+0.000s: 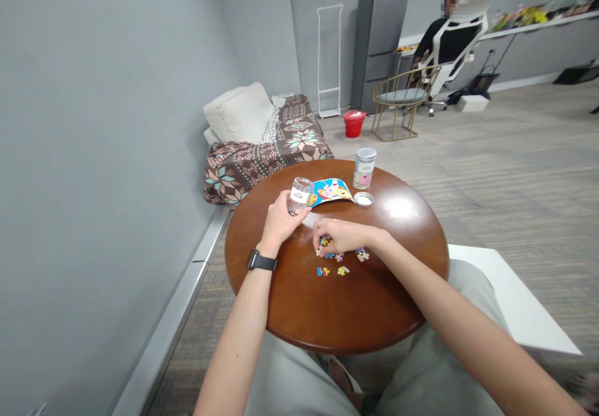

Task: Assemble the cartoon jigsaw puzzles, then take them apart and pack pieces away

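My left hand (277,221) is wrapped round a clear jar (300,194) with a white label, tilted just above the left part of the round table (299,304). A few small pieces seem to lie in the bottom of the jar. My right hand (345,234) is curled palm-down over a cluster of jigsaw puzzle pieces (339,257), with some pieces showing between its thumb and fingers. Two pieces (343,270) lie apart, nearer me. Behind the hands is a picture sheet (331,190) of colourful cartoon figures. A round metal lid (364,199) rests beside it.
A closed jar (364,169) with a silver lid stands at the table's back. Beyond are a patterned sofa (262,160), a red bin (354,124), a metal-framed chair (401,96) and a fridge (381,35). A person (433,32) sits farther off. The wall is close on my left.
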The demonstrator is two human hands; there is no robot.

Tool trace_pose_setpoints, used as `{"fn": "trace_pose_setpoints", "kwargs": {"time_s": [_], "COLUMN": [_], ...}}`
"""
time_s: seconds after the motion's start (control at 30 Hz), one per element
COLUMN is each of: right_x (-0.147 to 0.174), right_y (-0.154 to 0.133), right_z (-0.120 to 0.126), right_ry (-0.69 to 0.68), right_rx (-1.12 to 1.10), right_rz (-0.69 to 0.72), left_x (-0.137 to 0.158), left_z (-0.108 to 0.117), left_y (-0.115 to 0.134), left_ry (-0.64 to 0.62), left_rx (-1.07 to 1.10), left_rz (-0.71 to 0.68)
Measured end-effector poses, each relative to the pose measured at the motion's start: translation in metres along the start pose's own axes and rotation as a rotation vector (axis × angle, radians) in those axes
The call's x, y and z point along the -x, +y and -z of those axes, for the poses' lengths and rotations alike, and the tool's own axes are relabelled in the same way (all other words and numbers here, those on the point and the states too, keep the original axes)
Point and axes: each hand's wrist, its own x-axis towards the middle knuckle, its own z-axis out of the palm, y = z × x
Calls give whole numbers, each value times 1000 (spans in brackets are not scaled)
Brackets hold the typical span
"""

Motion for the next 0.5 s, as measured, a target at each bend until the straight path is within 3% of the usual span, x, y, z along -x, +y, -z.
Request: {"fn": "trace_pose_setpoints", "kwargs": {"time_s": [0.17, 0.5], "right_x": [1, 12], "right_y": [-2, 4], "right_z": [1, 13], "right_ry": [28, -42], "right_rx": [16, 22], "right_rz": [-35, -49], "left_x": [0, 0], "left_z": [0, -1], "left_y": [-2, -1], "left_ry": [1, 1], "left_rx": [-3, -9], "left_rz": [-1, -14]}}
